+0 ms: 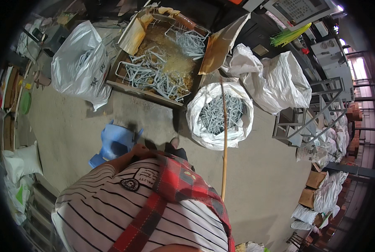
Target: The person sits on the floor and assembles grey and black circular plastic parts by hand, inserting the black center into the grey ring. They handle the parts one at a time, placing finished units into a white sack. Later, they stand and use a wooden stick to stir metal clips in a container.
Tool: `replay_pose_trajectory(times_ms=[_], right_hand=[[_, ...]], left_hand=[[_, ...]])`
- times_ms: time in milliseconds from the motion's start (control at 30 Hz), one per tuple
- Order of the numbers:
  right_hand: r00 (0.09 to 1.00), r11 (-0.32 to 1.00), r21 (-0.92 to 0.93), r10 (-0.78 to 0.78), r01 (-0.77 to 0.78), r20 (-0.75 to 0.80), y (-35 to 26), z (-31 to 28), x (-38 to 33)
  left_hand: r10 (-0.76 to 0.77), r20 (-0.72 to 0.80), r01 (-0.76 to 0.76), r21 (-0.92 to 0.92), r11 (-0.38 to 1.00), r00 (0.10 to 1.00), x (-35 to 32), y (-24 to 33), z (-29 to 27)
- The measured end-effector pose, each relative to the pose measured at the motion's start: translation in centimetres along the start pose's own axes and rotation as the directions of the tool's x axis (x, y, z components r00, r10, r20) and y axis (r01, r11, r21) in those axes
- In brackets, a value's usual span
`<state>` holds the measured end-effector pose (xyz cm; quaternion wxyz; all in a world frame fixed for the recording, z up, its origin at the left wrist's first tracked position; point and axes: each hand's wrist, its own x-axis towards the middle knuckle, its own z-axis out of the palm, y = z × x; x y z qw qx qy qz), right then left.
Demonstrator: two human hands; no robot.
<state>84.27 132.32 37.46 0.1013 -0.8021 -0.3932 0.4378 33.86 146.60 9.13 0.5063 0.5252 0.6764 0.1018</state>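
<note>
Left hand reaches down to small blue plastic stool on concrete floor; grip closure cannot be told, fingers hidden. Right hand not visible. Thin bamboo stick stands upright beside white woven sack of grey metal hooks. Risk: stool slips from one-hand pull, or stick falls onto sack if body bumps it.

Glossy plastic sack, dull grey metal hooks, stained cardboard box, smooth wooden stick

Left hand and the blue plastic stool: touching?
Cannot tell. In the head view the left hand sits at the blue plastic stool edge, but no contact or gap shows plainly.
</note>
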Motion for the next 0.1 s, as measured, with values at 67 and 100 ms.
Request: replay_pose_trajectory(times_ms=[67,100], right_hand=[[0.994,0.986,0.150,-0.082,0.070,0.078,-4.3,1.1,5.4],[0.984,0.967,0.230,-0.137,0.109,0.109,-6.8,1.6,8.8]], left_hand=[[-0.021,0.028,0.022,-0.047,0.999,0.999,0.8,0.8,-1.7],[-0.056,0.012,0.056,-0.050,0.997,0.998,1.3,1.2,-2.7]])
